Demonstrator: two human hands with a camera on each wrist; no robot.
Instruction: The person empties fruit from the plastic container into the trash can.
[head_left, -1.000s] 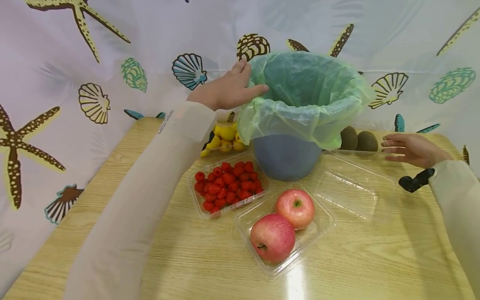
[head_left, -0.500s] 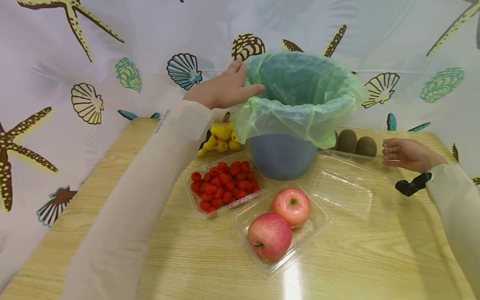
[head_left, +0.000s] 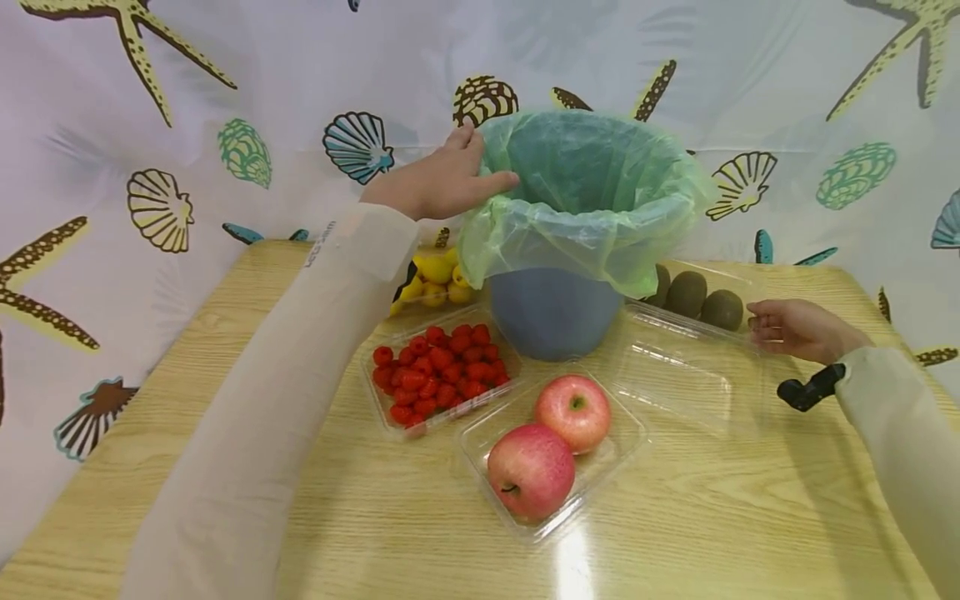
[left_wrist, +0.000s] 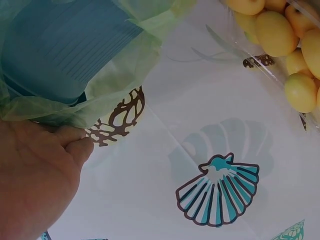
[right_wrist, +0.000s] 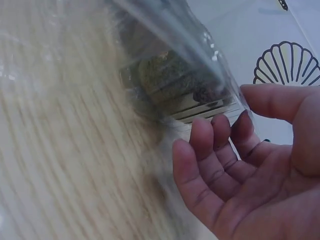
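Note:
A blue bin point(head_left: 555, 312), lined with a pale green bag point(head_left: 555, 237), stands at the table's back. My left hand point(head_left: 442, 179) grips its left rim over the bag, thumb across the edge; in the left wrist view the bag hides some fingertips. At the right, my right hand point(head_left: 806, 329) has loosely bent fingers at the end of a clear plastic box with kiwis point(head_left: 686, 293). In the right wrist view the thumb and fingertips point(right_wrist: 202, 132) are at the box's edge; whether they touch it I cannot tell. The bin covers part of the kiwi box.
Raspberries point(head_left: 442, 367) fill a clear tray left of centre. Two apples point(head_left: 531, 471) sit in another in front. Behind my left sleeve are yellow fruits point(head_left: 435, 275) in a box. A clear lid point(head_left: 675, 375) lies before the kiwis. A shell-patterned curtain point(head_left: 285, 75) hangs behind.
My right hand has come nearer the kiwi box and now meets its right end in view. More kiwis show beside the bin. The left hand stays on the rim; the view shifted slightly.

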